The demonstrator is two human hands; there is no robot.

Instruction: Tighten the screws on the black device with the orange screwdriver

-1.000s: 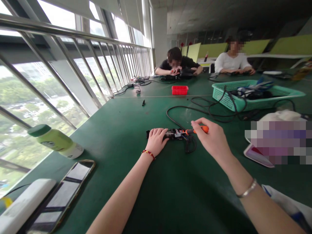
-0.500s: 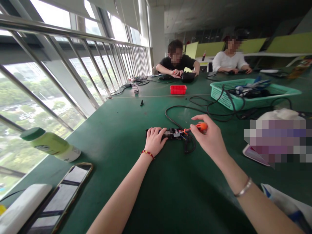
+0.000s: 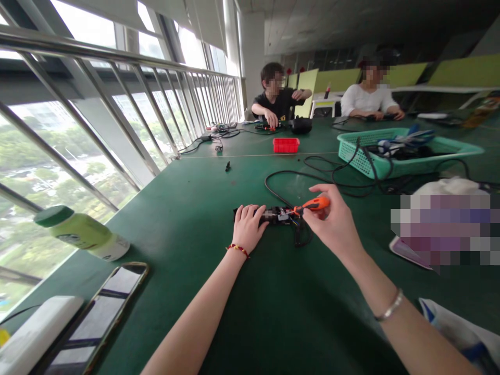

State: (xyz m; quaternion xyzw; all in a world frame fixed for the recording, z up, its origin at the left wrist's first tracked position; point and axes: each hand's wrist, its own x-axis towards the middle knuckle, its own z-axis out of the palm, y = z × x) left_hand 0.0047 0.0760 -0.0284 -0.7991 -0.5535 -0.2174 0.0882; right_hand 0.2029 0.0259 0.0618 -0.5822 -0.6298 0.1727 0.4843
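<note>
My left hand is wrapped over one end of a black device with exposed insides, which lies on the green table. Small wires and metal parts show at its right end. In my right hand is an orange-handled screwdriver, gripped between thumb and fingers and tilted down to the left. Its tip reaches the exposed parts; whether it sits in a screw is too small to tell. A black cable runs from the device in a loop toward the back.
A red box and a turquoise basket stand farther back. To the left are a green bottle, a phone and a white block. Two people sit across the table. A railing runs along the left side.
My right hand has shifted on the screwdriver, whose handle now shows more fully. My left hand stays put. The dark-shirted person across has raised one arm and reaches down with the other.
</note>
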